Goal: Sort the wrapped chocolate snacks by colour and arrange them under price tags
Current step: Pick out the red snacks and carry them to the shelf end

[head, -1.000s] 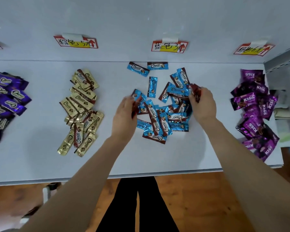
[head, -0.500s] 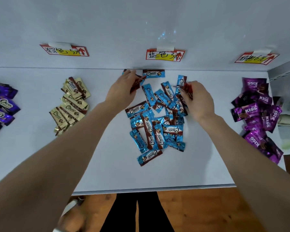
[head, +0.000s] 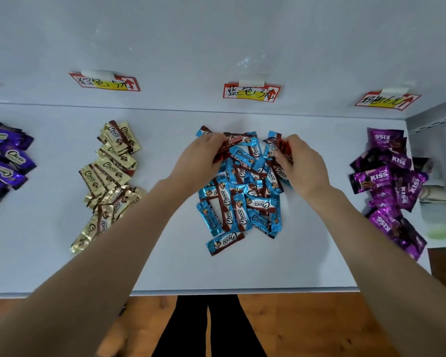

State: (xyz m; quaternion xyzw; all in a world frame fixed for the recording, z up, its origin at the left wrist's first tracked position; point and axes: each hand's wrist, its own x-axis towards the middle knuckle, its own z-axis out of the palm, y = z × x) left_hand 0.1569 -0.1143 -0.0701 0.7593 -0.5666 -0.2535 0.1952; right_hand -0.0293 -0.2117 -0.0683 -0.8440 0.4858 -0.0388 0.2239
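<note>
Where the blue foil snacks [head: 238, 199] lie heaped on the white shelf [head: 165, 258], just below the blue price tag [head: 251, 92], their glossy, crinkled oblong wrappers show a brown stripe and white Choco lettering. The left hand [head: 201, 158] and right hand [head: 303, 167] sit at the heap's far end, each with fingers curled, pinching a few red-brown wrappers [head: 228, 146]. Gold foil snacks [head: 108, 171] lie to the left, dark purple ones [head: 4, 155] beyond them, and magenta KISS packets [head: 389, 181] lie at the right.

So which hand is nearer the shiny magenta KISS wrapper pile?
Right. The right hand is left of the KISS pile; the left hand is farther left, across the blue wrappers.
</note>
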